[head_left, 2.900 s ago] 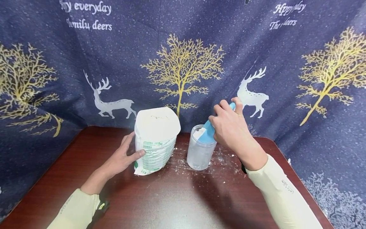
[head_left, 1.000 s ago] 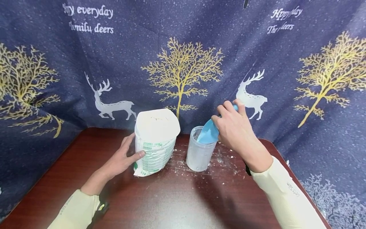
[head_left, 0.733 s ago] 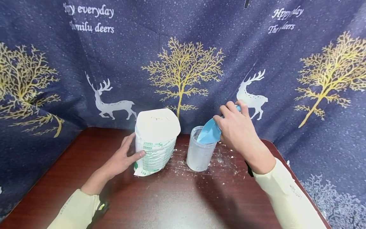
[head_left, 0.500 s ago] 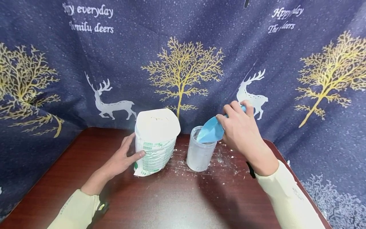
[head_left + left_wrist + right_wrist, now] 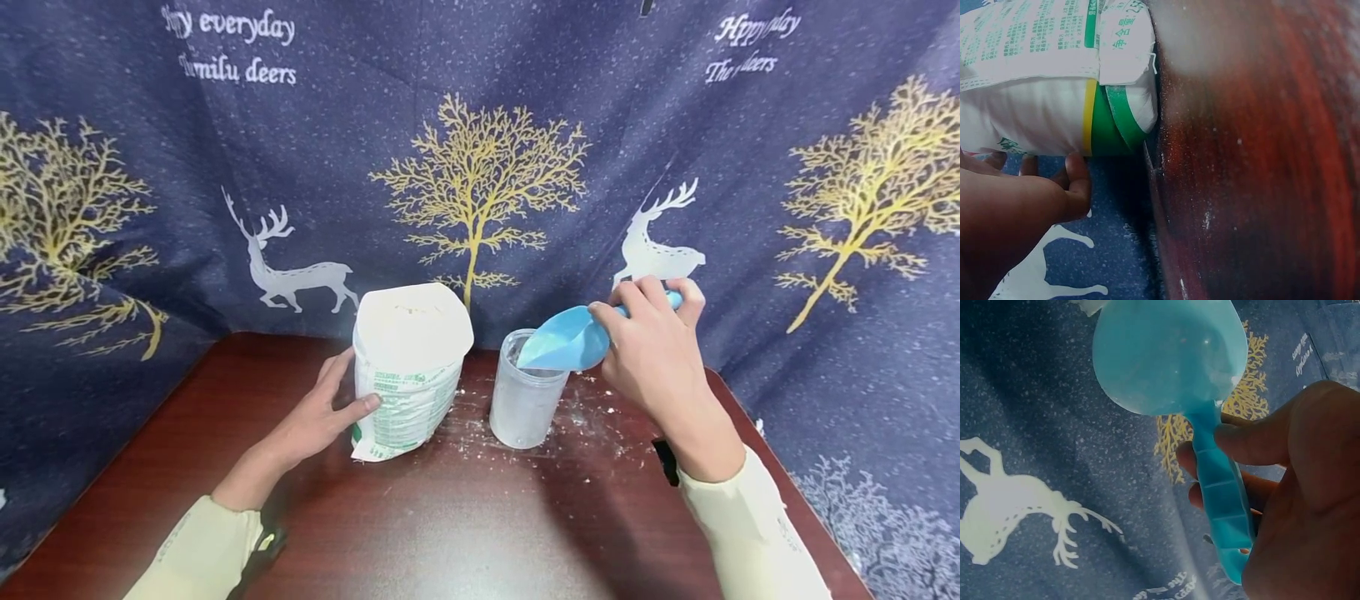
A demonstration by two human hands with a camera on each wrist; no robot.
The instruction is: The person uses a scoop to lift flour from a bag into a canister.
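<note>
Dark red table carries white specks. Left of centre, left hand touches white bag with spread fingers, probably for steadying; right hand grips blue scoop, tilted over clear jar at centre, probably so powder falls inside.

Bag left, jar right, scoop at the jar's mouth

Standing on the surface, toward its far edge: bag and jar, side by side with a gap between. Against the bag's left side, the left hand, thumb across the front. Sloping up and rightward from the jar's mouth: the scoop, bowl tip within the rim's outline, handle in the right hand, to the jar's right. Unclear whether touching the rim. Scattered on the surface between bag and jar, and right of the jar: specks. Hanging behind everything: the cloth, with a tree print behind the gap.
</note>
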